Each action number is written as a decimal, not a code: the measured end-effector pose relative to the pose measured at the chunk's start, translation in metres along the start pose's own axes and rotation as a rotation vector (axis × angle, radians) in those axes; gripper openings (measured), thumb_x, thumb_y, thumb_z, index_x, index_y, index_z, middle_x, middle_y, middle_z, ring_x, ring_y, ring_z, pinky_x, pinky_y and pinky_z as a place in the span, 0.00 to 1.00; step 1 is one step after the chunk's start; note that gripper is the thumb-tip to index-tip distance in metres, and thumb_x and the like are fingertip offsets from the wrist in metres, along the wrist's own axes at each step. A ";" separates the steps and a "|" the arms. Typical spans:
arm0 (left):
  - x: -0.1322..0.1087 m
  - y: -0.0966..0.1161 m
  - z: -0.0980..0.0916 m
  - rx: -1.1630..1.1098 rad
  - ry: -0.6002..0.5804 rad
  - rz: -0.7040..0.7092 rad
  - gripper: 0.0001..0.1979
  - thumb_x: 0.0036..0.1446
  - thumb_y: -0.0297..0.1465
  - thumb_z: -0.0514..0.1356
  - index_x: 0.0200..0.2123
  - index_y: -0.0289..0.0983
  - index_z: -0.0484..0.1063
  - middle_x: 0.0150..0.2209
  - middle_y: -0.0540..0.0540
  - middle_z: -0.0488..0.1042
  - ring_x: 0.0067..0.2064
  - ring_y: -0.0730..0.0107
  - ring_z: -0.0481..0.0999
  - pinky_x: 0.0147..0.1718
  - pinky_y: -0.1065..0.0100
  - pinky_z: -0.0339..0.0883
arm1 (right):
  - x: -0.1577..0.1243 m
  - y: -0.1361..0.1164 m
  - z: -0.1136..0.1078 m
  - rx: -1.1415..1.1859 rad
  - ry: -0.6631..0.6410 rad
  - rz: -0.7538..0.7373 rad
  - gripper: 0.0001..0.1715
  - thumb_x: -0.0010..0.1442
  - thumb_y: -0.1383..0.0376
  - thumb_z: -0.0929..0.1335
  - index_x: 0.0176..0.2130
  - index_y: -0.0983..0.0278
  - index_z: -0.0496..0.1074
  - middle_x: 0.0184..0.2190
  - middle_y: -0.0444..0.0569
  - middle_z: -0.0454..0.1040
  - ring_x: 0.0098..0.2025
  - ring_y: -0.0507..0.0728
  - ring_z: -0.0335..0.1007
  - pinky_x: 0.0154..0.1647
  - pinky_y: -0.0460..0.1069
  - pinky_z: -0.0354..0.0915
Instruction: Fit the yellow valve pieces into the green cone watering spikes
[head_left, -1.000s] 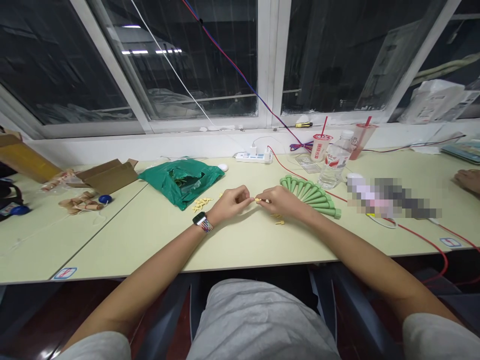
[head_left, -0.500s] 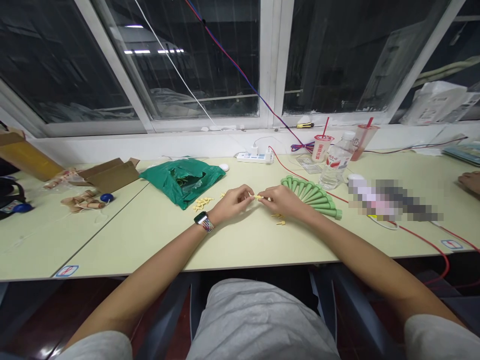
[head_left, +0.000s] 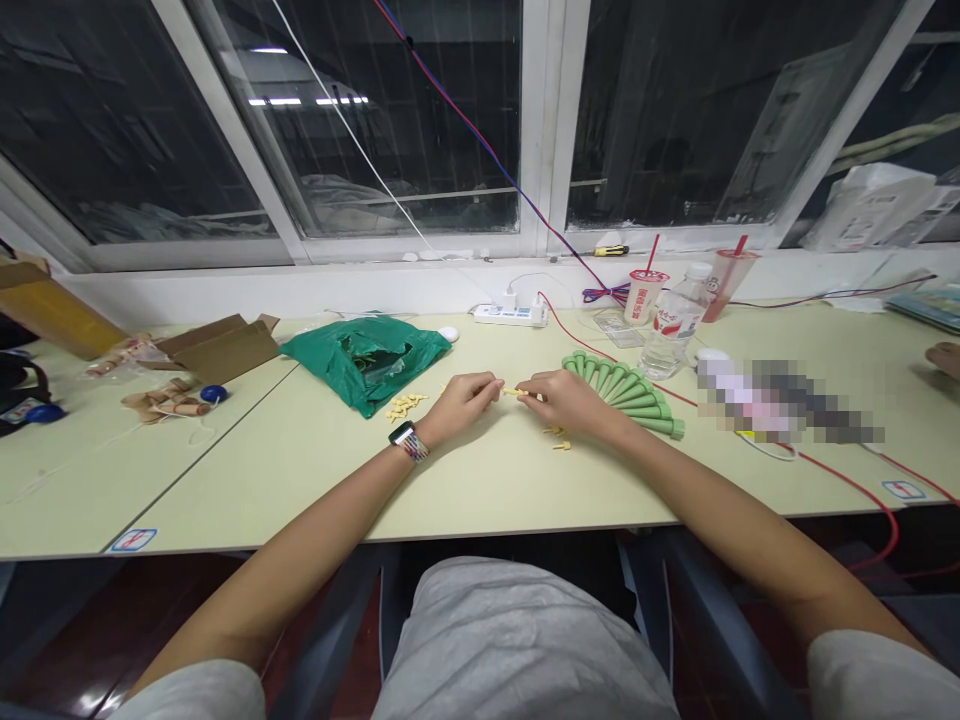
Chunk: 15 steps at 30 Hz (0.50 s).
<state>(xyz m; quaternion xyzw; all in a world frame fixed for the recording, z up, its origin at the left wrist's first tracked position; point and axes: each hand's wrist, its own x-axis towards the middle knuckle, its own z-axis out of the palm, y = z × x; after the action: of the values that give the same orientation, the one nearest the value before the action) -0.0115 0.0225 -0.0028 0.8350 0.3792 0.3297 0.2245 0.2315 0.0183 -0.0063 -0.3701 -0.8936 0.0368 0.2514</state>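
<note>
Though indoors, hands (head_left: 463, 405) (head_left: 570, 403); pale desk (head_left: 247, 490); dark windows (head_left: 405, 120)

A plastic water bottle (head_left: 671, 335) stands just beside a paper cup (head_left: 643, 296) with a red straw (head_left: 654, 254)

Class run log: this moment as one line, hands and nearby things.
left hand: fingertips near small yellow piece | right hand: fingertips on same piece | beside: fanned green cones

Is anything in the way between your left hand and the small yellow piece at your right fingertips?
Nothing visible: the left hand and the small yellow piece have only a narrow gap between them, and the piece sits at the fingertips of the right hand.
</note>
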 end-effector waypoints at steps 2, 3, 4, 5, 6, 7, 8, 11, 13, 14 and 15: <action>0.002 -0.004 -0.004 -0.016 0.057 -0.036 0.23 0.74 0.44 0.51 0.29 0.38 0.69 0.24 0.51 0.69 0.27 0.69 0.68 0.32 0.66 0.61 | 0.001 0.001 -0.002 0.021 0.010 0.027 0.14 0.72 0.64 0.67 0.48 0.64 0.83 0.39 0.53 0.82 0.37 0.56 0.73 0.39 0.49 0.57; 0.004 -0.008 -0.007 -0.021 0.094 -0.044 0.21 0.73 0.44 0.52 0.31 0.38 0.69 0.25 0.51 0.70 0.28 0.69 0.69 0.31 0.66 0.61 | 0.001 0.002 -0.004 0.034 0.004 0.051 0.14 0.71 0.64 0.68 0.47 0.64 0.83 0.38 0.52 0.82 0.37 0.56 0.73 0.39 0.49 0.57; 0.005 -0.012 -0.011 -0.015 0.134 -0.044 0.19 0.73 0.43 0.53 0.33 0.38 0.70 0.27 0.51 0.71 0.29 0.69 0.70 0.32 0.67 0.63 | 0.002 0.004 -0.007 0.049 -0.017 0.080 0.13 0.70 0.64 0.68 0.45 0.64 0.83 0.38 0.52 0.83 0.36 0.56 0.73 0.38 0.49 0.57; 0.006 -0.017 -0.016 0.005 0.175 -0.037 0.16 0.71 0.42 0.55 0.36 0.38 0.72 0.29 0.50 0.73 0.31 0.68 0.72 0.33 0.67 0.64 | 0.002 0.006 -0.010 0.063 -0.053 0.110 0.12 0.69 0.64 0.68 0.43 0.64 0.84 0.36 0.51 0.83 0.35 0.56 0.73 0.37 0.49 0.57; 0.007 -0.023 -0.022 0.039 0.209 -0.027 0.14 0.70 0.41 0.57 0.38 0.38 0.73 0.32 0.48 0.75 0.34 0.67 0.74 0.35 0.67 0.66 | 0.002 0.008 -0.014 0.076 -0.098 0.137 0.12 0.67 0.64 0.69 0.40 0.64 0.84 0.35 0.50 0.83 0.34 0.55 0.73 0.36 0.48 0.57; 0.008 -0.029 -0.028 0.088 0.230 -0.019 0.13 0.69 0.41 0.58 0.39 0.38 0.74 0.35 0.47 0.76 0.36 0.66 0.76 0.37 0.66 0.68 | 0.002 0.010 -0.017 0.085 -0.147 0.158 0.11 0.65 0.65 0.70 0.39 0.64 0.84 0.34 0.49 0.83 0.33 0.55 0.72 0.35 0.48 0.57; 0.008 -0.035 -0.033 0.148 0.237 -0.015 0.13 0.68 0.40 0.58 0.40 0.38 0.76 0.37 0.45 0.77 0.37 0.65 0.76 0.38 0.66 0.69 | 0.001 0.012 -0.021 0.091 -0.192 0.173 0.10 0.63 0.65 0.70 0.38 0.63 0.84 0.34 0.49 0.83 0.32 0.54 0.72 0.34 0.48 0.57; 0.005 -0.052 -0.047 0.326 0.197 -0.054 0.14 0.66 0.39 0.59 0.39 0.38 0.80 0.40 0.42 0.78 0.38 0.63 0.77 0.40 0.63 0.69 | 0.000 0.015 -0.028 0.084 -0.272 0.210 0.11 0.58 0.67 0.70 0.39 0.63 0.84 0.33 0.48 0.83 0.30 0.54 0.71 0.31 0.48 0.56; 0.002 -0.059 -0.051 0.413 0.171 -0.110 0.13 0.64 0.38 0.59 0.38 0.38 0.82 0.41 0.41 0.79 0.38 0.61 0.78 0.41 0.62 0.69 | -0.002 0.014 -0.029 0.070 -0.311 0.223 0.12 0.57 0.67 0.71 0.39 0.62 0.84 0.33 0.48 0.83 0.29 0.54 0.71 0.29 0.48 0.56; 0.001 -0.062 -0.053 0.447 0.160 -0.134 0.13 0.63 0.37 0.59 0.37 0.38 0.83 0.41 0.41 0.80 0.39 0.59 0.78 0.41 0.61 0.68 | -0.003 0.014 -0.029 0.066 -0.330 0.227 0.12 0.56 0.67 0.71 0.39 0.61 0.84 0.33 0.48 0.83 0.29 0.55 0.71 0.29 0.48 0.56; 0.001 -0.064 -0.054 0.476 0.147 -0.151 0.13 0.62 0.36 0.59 0.36 0.39 0.83 0.40 0.41 0.80 0.40 0.58 0.78 0.41 0.60 0.68 | -0.004 0.014 -0.028 0.063 -0.345 0.231 0.12 0.55 0.68 0.71 0.39 0.61 0.85 0.34 0.48 0.84 0.30 0.55 0.72 0.28 0.48 0.56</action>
<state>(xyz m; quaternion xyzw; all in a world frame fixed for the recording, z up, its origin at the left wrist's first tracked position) -0.0807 0.0687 -0.0057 0.8075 0.5224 0.2733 0.0176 0.2559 0.0220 0.0130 -0.4501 -0.8735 0.1562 0.1003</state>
